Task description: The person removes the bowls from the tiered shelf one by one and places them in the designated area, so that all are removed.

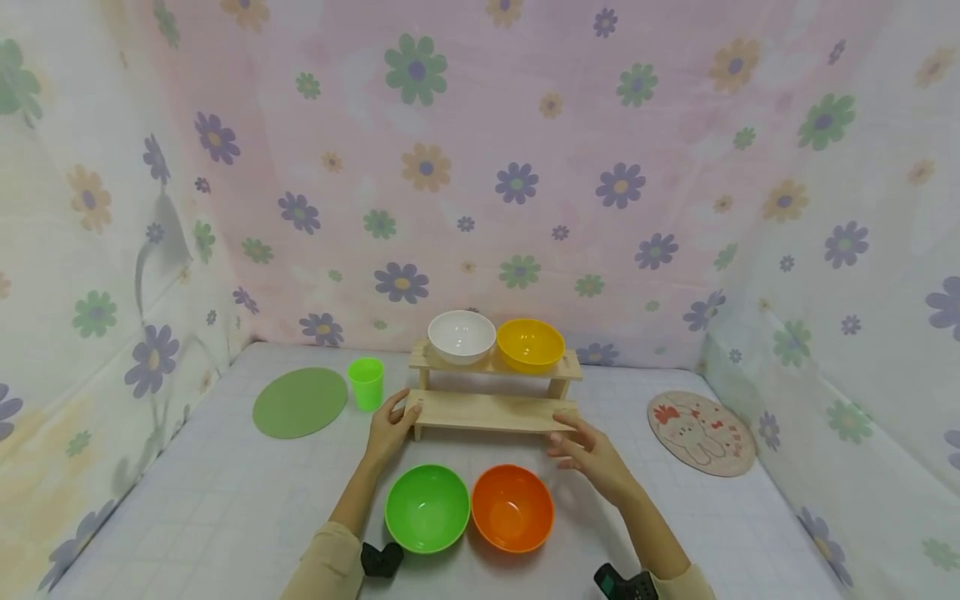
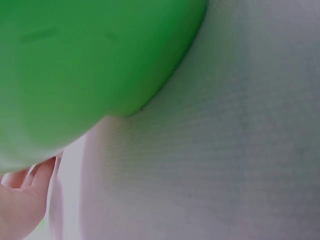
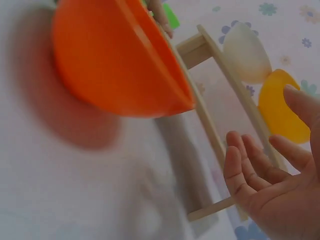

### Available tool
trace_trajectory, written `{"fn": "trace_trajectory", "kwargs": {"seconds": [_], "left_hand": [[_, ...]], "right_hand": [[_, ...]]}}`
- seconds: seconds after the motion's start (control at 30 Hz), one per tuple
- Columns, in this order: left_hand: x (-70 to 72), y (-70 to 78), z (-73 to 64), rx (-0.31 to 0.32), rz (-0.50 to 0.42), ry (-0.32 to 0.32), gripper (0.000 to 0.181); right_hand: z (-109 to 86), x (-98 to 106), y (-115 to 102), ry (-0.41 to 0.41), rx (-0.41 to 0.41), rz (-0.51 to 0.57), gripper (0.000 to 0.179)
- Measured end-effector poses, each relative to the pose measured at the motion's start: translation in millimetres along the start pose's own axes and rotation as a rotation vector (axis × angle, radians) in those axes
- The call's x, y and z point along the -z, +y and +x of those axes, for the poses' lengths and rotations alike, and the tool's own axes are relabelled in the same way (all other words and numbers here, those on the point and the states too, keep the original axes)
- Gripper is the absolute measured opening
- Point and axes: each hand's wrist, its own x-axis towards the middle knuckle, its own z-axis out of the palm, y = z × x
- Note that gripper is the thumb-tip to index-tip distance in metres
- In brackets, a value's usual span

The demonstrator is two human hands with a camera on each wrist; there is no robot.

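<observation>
Watching the head view, I find the wooden rack (image 1: 487, 412) by the back edge of the table (image 1: 210, 508), left hand (image 1: 388, 429) touching its left end, grip unclear; lettering on the round mat (image 1: 702, 435) is unreadable. Left wrist: a smooth green bowl (image 2: 90, 60) partly hides that hand. Right wrist: the right hand (image 3: 275, 192), fingers loose, holds nothing beside the rack.

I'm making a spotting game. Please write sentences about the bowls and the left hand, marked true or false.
The white bowl and yellow bowl sit on the wooden stand. True.
The green bowl and orange bowl are on the table. True.
The orange bowl is inside the green bowl. False: they're side by side.
The left hand is at the wooden stand's left end. True.
The yellow bowl is upside down. False: it's upright.
</observation>
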Motion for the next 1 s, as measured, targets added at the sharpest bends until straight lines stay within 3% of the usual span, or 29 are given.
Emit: {"fn": "trace_trajectory", "kwargs": {"seconds": [0.37,0.53,0.67,1.0], "left_hand": [[2.6,33.7,-16.4,-0.010,0.001,-0.037,0.050],[2.7,21.1,-10.1,-0.017,-0.008,-0.036,0.051],[1.5,5.3,-2.5,-0.017,0.004,-0.027,0.052],[0.6,0.8,0.2,-0.023,0.014,-0.007,0.050]], "right_hand": [[43.3,10,-35,0.157,0.114,0.109,0.053],[57.2,16,-41,0.214,0.112,0.067,0.056],[65.4,19,-43,0.211,0.101,0.057,0.062],[85.2,16,-49,0.161,0.099,0.179,0.073]]}}
